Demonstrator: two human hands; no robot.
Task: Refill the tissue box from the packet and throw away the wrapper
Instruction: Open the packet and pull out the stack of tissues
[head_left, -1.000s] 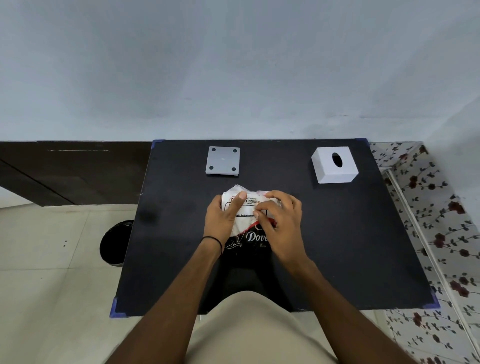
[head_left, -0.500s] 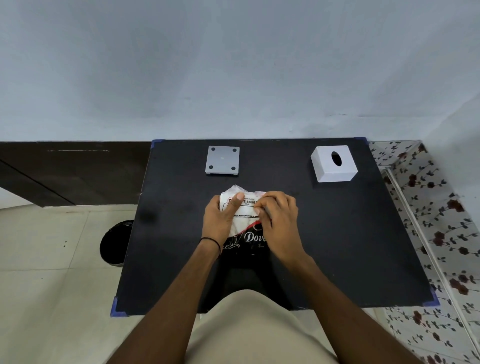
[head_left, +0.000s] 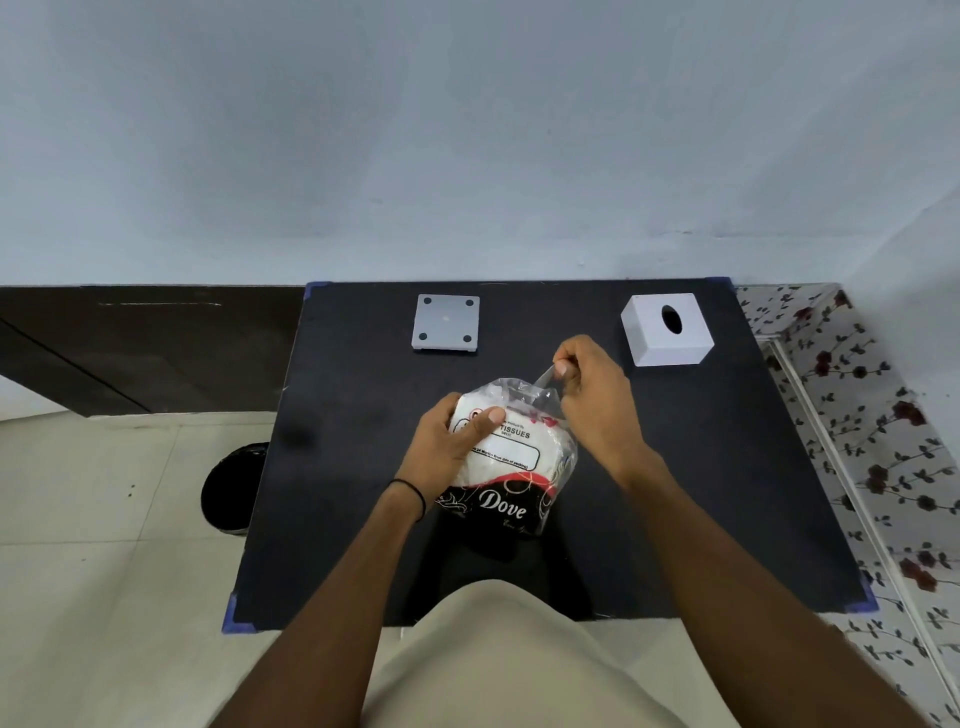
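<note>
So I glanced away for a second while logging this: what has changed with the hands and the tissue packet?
The right hand has moved off the packet toward the table's far side, pinching the clear wrapper corner and pulling it taut. More of the packet's label now shows. The left hand still grips the packet's left side, thumb across the label. The tissue box and grey plate have not moved.

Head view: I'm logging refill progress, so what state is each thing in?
Clear plastic tissue packet, black Dove print: tissues inside, top end pulled up.
Left hand: grips the packet's side.
Right hand: pinches the packet's clear top end.
White cube tissue box, oval slot: on the black table, no tissue showing.
Grey square plate, four dark pads: flat, apart from the box.
Black round bin: on the floor, partly hidden by the table.
</note>
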